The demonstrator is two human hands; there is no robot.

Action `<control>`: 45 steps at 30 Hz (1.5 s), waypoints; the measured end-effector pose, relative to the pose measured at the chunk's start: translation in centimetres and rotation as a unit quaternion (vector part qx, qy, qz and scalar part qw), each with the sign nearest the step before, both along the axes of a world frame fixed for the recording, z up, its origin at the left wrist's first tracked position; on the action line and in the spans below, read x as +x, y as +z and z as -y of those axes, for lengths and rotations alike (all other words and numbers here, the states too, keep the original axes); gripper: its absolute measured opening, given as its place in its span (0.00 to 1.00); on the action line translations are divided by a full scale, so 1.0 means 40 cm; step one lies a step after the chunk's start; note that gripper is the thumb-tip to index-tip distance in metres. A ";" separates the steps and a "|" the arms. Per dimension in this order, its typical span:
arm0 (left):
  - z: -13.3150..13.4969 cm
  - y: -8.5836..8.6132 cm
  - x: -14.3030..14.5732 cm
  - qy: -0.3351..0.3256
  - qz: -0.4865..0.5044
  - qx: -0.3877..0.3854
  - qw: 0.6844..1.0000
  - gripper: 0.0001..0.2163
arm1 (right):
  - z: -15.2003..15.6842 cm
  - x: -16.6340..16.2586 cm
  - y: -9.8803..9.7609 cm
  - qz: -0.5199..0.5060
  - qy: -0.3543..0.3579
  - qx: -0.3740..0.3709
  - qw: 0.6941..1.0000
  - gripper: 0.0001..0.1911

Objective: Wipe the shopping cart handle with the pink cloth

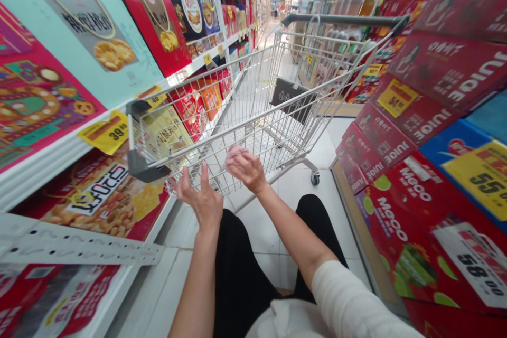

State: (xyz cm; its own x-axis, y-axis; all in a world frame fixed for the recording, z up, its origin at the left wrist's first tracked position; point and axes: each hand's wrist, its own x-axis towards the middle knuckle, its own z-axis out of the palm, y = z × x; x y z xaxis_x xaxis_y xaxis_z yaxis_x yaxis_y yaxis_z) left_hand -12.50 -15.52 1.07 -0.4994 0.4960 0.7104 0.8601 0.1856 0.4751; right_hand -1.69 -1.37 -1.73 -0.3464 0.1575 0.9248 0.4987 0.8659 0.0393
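Observation:
A wire shopping cart (253, 116) stands in the aisle just ahead of me, its basket holding nothing and its grey handle (340, 20) at the far end. My left hand (202, 198) is raised in front of the cart's near end, palm sideways and fingers stretched up, holding nothing. My right hand (246, 168) hovers beside it, just below the cart's near rim, its fingers curled in with nothing visible in them. Neither hand touches the cart. My black trousers and a white sleeve show below.
Left shelves (59, 153) carry biscuit and snack gift boxes with yellow price tags (106, 132). On the right, stacked red juice cartons (412, 211) with price labels crowd the aisle. A dark flap (291, 97) hangs inside the cart. White floor tiles (269, 232) run ahead.

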 end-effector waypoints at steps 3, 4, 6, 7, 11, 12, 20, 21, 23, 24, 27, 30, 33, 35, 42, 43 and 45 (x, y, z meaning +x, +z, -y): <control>-0.007 -0.053 0.010 -0.021 0.008 -0.003 1.000 0.25 | -0.017 0.019 -0.007 -0.111 -0.052 0.017 0.992 0.05; -0.010 -0.069 0.013 -0.033 0.009 -0.008 0.999 0.25 | -0.008 0.008 -0.013 -0.134 -0.067 0.011 0.989 0.05; -0.017 -0.096 0.016 -0.057 0.009 -0.020 0.998 0.26 | 0.025 -0.035 -0.031 -0.145 -0.073 -0.018 0.987 0.06; -0.020 -0.106 0.015 -0.062 0.008 -0.021 0.998 0.26 | 0.045 -0.060 -0.042 -0.137 -0.061 -0.032 0.988 0.06; -0.018 -0.119 -0.001 -0.056 -0.001 -0.009 0.998 0.24 | 0.081 -0.116 -0.072 -0.067 0.000 -0.019 0.998 0.07; -0.015 -0.117 -0.004 -0.058 -0.005 -0.012 0.998 0.24 | 0.073 -0.108 -0.074 -0.058 0.003 0.003 0.998 0.06; -0.014 -0.100 0.012 -0.051 -0.008 -0.025 0.998 0.25 | -0.010 0.012 -0.027 -0.123 -0.027 -0.045 0.991 0.08; -0.016 -0.101 0.015 -0.048 -0.006 -0.020 0.999 0.25 | -0.004 0.001 -0.017 -0.111 -0.031 -0.054 0.992 0.09; -0.018 -0.104 0.019 -0.047 -0.004 -0.014 0.999 0.25 | 0.010 -0.033 -0.001 -0.081 -0.021 -0.049 0.995 0.10; -0.017 -0.106 0.018 -0.049 -0.006 -0.014 0.999 0.26 | 0.017 -0.051 0.003 -0.073 -0.013 -0.041 0.996 0.11; -0.009 -0.108 0.010 -0.065 -0.024 -0.023 0.997 0.28 | 0.039 -0.083 -0.008 -0.097 -0.011 -0.005 0.995 0.09; -0.003 -0.108 -0.003 -0.080 -0.036 -0.036 0.996 0.29 | 0.062 -0.072 -0.035 -0.115 -0.018 0.012 0.993 0.07; -0.006 -0.110 -0.009 -0.081 -0.020 -0.037 0.996 0.29 | 0.067 -0.046 -0.034 -0.081 -0.006 -0.011 0.997 0.07; -0.010 -0.111 -0.007 -0.077 -0.014 -0.031 0.996 0.28 | 0.052 -0.034 -0.012 -0.087 -0.008 -0.020 0.996 0.07; -0.008 -0.116 0.003 -0.071 -0.013 -0.027 0.997 0.27 | 0.011 -0.010 0.005 -0.157 -0.062 -0.058 0.984 0.05; -0.009 -0.116 0.003 -0.071 -0.012 -0.027 0.997 0.27 | 0.023 -0.012 -0.009 -0.154 -0.061 -0.063 0.984 0.05; -0.012 -0.117 0.002 -0.070 -0.011 -0.024 0.997 0.27 | 0.055 -0.025 -0.040 -0.140 -0.058 -0.085 0.985 0.05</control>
State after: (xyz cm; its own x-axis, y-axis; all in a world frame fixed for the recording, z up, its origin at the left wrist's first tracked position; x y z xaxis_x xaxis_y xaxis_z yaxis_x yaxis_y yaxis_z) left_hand -12.41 -15.05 -3.62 -0.4081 0.5932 0.6940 0.8891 0.0857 0.4496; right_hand -2.70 -3.57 -3.34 -0.0523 0.3413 0.9385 0.5656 0.7846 -0.2538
